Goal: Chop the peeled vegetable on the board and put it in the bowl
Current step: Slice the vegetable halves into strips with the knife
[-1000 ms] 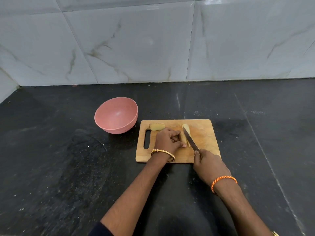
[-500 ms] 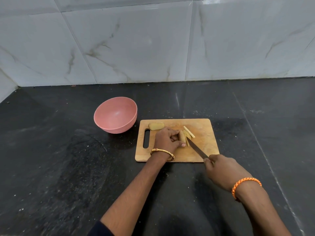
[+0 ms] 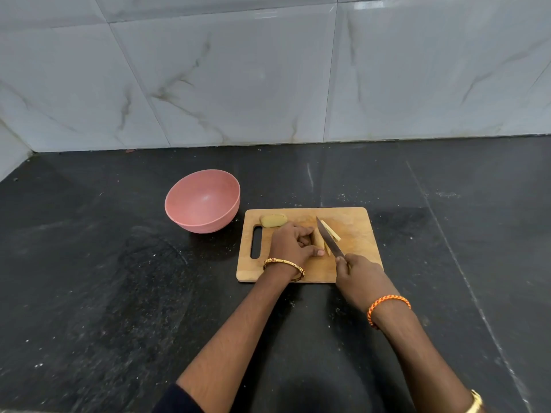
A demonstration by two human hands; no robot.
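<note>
A wooden chopping board [image 3: 354, 257] lies on the black counter. My left hand [image 3: 293, 245] grips a pale peeled vegetable piece [image 3: 318, 238] in the board's middle, mostly hidden under the fingers. My right hand [image 3: 356, 274] holds a knife [image 3: 329, 241], its blade lying along the right side of that piece. A cut strip [image 3: 331, 230] lies just right of the blade. Another peeled half [image 3: 273, 220] sits at the board's far left corner. The pink bowl [image 3: 182, 204] stands empty to the left of the board.
The black stone counter [image 3: 89, 293] stretches wide on all sides. A marble-tiled wall [image 3: 268, 70] rises behind it. The board's handle slot [image 3: 256, 241] faces the bowl.
The knife drew back toward me after a cut, leaving a strip on the board, then moved forward again to lie against the held piece. My left hand stayed on the vegetable.
</note>
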